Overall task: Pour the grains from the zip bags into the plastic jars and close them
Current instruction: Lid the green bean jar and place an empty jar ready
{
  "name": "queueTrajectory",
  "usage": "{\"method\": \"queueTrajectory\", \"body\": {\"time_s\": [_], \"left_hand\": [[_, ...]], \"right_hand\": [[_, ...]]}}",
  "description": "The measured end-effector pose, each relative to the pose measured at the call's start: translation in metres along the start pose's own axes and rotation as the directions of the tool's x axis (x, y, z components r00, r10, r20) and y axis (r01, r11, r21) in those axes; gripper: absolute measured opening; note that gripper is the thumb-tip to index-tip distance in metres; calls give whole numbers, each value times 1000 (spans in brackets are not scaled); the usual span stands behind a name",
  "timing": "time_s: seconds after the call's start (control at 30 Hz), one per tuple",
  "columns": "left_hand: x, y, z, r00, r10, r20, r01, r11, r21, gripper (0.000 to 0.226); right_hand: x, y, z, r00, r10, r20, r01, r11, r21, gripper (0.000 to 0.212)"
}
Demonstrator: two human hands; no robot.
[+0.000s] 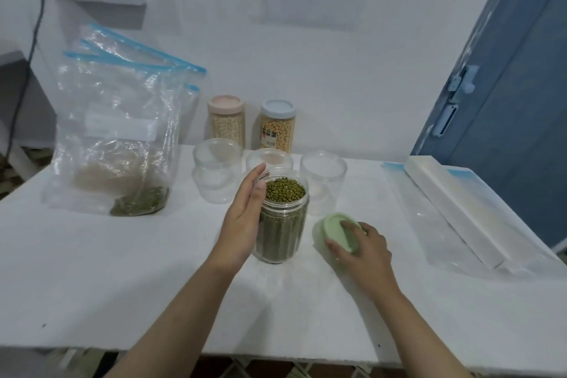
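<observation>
Steadying an open jar (282,224) brimful of green beans with left hand (242,221), palm flat on its side, fingers loosely spread. Gripping a green lid (339,232) in right hand (362,250), just right of it. Beyond both: three empty jars (216,169), two lidded filled ones (227,120). Far left: zip bags (116,138) holding grain. White surface (122,270), blue door (506,101) at right.

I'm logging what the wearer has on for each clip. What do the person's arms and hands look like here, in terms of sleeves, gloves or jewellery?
Both forearms are bare up to the bottom edge of the picture, with no sleeves in view. The left hand and right hand wear no gloves, and no rings, watch or bracelets show.
</observation>
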State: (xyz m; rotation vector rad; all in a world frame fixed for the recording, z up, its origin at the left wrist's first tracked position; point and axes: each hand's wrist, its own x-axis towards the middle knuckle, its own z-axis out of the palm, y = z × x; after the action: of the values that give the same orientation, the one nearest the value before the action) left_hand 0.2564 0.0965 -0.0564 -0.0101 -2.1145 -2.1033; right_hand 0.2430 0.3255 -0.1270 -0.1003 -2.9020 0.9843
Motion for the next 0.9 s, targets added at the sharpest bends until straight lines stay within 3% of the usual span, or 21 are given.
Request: {"method": "queueTrajectory", "body": {"time_s": [0.07, 0.13, 0.27, 0.4, 0.53, 0.67, 0.9], "left_hand": [[0, 2, -1, 1000, 5, -1, -5, 1000, 5, 45], [0, 4, -3, 1000, 13, -11, -13, 1000, 8, 47], [1, 5, -8, 998, 43, -45, -43, 999, -2, 48], [1, 12, -11, 997, 71, -41, -71, 997, -13, 53], [-1, 12, -14, 999, 39, -2, -39, 999, -7, 48], [-3, 9, -14, 999, 40, 12, -39, 999, -16, 38], [-4, 6, -12, 999, 49, 18, -48, 997, -58, 35]], "right_hand": [[-5, -19, -12, 994, -24, -104, 56, 947, 316, 64], [-10, -48, -29, 981, -97, -170, 166, 872, 461, 53], [-13, -96, -50, 947, -277, -164, 321, 779, 539, 50], [-9, -114, -41, 925, -365, -107, 371, 799, 474, 66], [-10, -116, -27, 947, -317, -49, 283, 757, 589, 74], [-5, -123, -18, 984, -178, 3, 109, 617, 780, 54], [5, -131, -9, 989, -138, 46, 51, 628, 776, 33]]}}
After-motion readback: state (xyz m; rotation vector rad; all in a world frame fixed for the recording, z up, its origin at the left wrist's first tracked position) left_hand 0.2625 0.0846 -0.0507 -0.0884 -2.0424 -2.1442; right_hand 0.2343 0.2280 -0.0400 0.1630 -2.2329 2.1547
